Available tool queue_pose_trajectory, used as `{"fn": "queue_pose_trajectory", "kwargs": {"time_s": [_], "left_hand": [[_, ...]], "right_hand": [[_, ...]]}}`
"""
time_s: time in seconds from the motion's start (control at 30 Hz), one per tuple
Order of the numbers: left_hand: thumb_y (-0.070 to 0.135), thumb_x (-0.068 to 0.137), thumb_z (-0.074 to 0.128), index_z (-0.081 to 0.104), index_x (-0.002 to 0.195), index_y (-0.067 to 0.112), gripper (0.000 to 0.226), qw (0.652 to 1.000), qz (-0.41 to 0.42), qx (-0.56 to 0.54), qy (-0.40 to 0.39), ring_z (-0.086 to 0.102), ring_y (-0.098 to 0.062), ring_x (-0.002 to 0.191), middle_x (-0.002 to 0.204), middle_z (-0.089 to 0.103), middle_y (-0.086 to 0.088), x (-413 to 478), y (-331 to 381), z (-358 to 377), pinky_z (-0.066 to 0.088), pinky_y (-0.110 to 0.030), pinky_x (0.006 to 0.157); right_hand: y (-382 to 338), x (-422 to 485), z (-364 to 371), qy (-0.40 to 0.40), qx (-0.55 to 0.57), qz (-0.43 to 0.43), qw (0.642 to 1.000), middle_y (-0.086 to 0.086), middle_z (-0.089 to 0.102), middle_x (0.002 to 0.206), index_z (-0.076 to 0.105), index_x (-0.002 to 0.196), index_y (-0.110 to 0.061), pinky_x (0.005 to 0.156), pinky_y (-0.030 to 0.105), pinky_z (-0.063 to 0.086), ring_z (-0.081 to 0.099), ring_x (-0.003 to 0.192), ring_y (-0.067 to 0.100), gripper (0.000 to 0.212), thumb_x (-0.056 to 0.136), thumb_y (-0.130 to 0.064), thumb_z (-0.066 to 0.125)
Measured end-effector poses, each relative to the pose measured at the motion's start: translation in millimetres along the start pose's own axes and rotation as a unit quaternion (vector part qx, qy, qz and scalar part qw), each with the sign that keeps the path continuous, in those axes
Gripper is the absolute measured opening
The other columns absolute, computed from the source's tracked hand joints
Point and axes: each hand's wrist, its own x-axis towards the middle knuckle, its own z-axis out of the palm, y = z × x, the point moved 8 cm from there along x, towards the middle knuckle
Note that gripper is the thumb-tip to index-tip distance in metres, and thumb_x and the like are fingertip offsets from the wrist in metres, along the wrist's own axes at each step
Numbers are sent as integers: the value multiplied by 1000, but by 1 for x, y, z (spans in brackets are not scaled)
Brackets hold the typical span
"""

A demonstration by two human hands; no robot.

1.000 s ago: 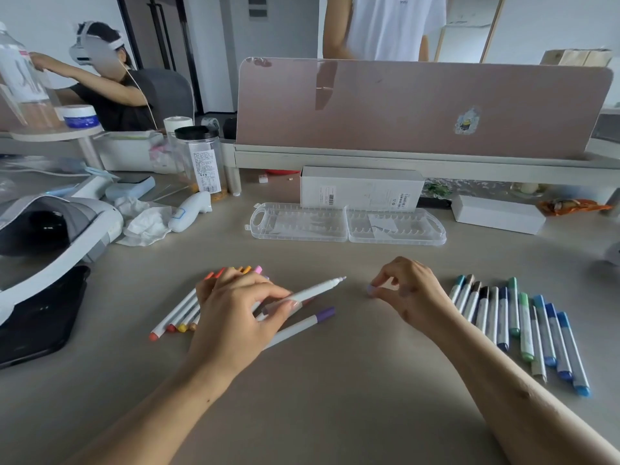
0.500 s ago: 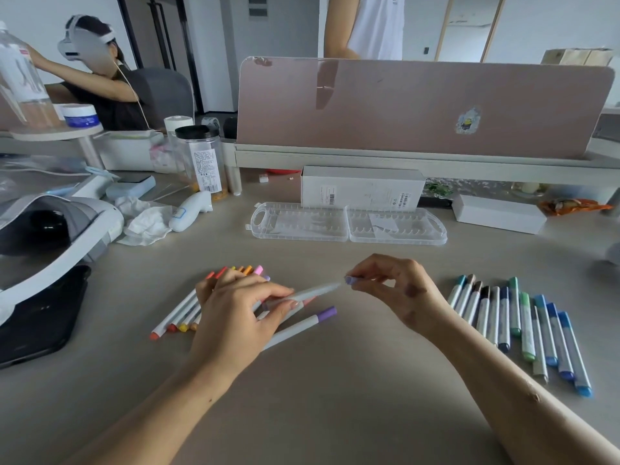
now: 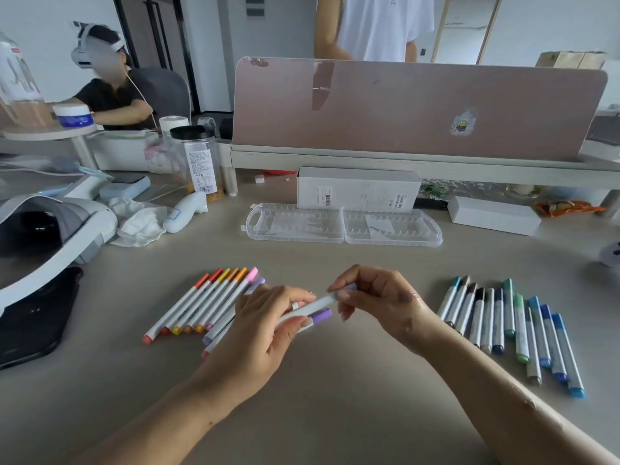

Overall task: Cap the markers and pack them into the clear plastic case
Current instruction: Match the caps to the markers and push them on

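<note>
My left hand [image 3: 265, 327] grips a white marker [image 3: 315, 303] by its barrel, just above the table. My right hand [image 3: 375, 297] pinches a pale purple cap [image 3: 347, 290] at that marker's tip. A second marker with a purple cap [image 3: 320, 315] lies right under it. Several capped warm-coloured markers [image 3: 204, 303] lie in a row to the left. Several capped blue, green and grey markers [image 3: 503, 323] lie to the right. The clear plastic case [image 3: 342, 224] sits open and flat farther back on the table.
A white box [image 3: 357, 191] stands behind the case, with a pink divider panel [image 3: 402, 109] beyond. A headset [image 3: 50, 229], tissue [image 3: 141, 223], a white device [image 3: 186, 211] and a jar [image 3: 198, 159] crowd the left. A flat white box [image 3: 493, 214] lies back right.
My right hand moved left with the purple cap and brought it onto the tip of the marker held by my left hand. The left hand stayed nearly still.
</note>
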Motion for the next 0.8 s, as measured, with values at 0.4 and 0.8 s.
{"fn": "queue_pose_trajectory", "kwargs": {"time_s": [0.4, 0.8], "left_hand": [[49, 73, 68, 65, 71, 31, 18, 987, 14, 159, 24, 53, -2, 77, 66, 56, 20, 2, 7, 1, 25, -31, 78], [36, 66, 75, 46, 84, 33, 35, 950, -86, 298, -40, 49, -18, 84, 83, 47, 14, 24, -8, 20, 26, -34, 68]], "right_hand": [[14, 1, -34, 117, -266, 56, 955, -4, 60, 58, 70, 93, -31, 59, 22, 42, 54, 56, 7, 16, 96, -31, 54], [1, -5, -48, 142, -291, 47, 945, -7, 69, 67, 69, 88, -32, 58, 18, 45, 59, 62, 3, 7, 91, -28, 64]]}}
